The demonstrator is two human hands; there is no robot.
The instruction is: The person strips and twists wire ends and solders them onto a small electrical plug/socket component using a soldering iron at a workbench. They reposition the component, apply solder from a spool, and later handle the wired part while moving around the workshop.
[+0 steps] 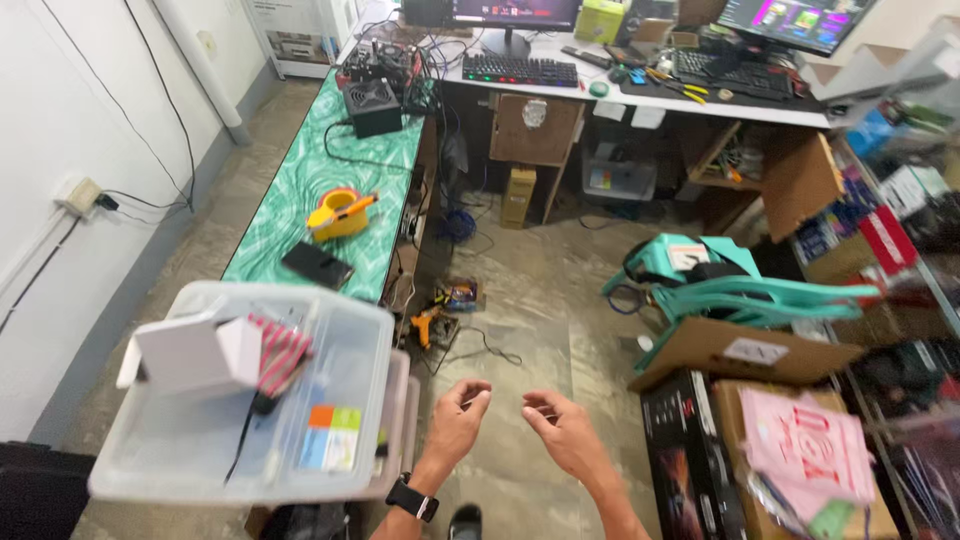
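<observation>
Both hands hang empty over the bare concrete floor (520, 290). The left hand (458, 415), a black watch (412, 499) on its wrist, has its fingers curled loosely inward; the right hand (562, 430) mirrors it, fingers half bent and apart. The 2 hands are near each other but not touching, and neither grips anything.

The nearest thing to the left hand is the clear plastic bin (200, 470), just beside that forearm. Inside lie a white box (190, 352), a red and white striped item (280, 355) and some coloured cards (332, 435). Near the right hand stands a stack of cardboard boxes, a pink printed sheet (810, 440) on top, with a black box (680, 450) at its side. Further off on the floor lies an orange tool (428, 322). The green patterned table (310, 180) carries a yellow tape dispenser (338, 213), a dark flat device (316, 265) and a black power supply unit (372, 105).

A judgement: handling that bin well would call for one hand on each long side under the rim, since it looks loaded unevenly toward the box. The cables and tool on the floor look like a tripping risk
</observation>
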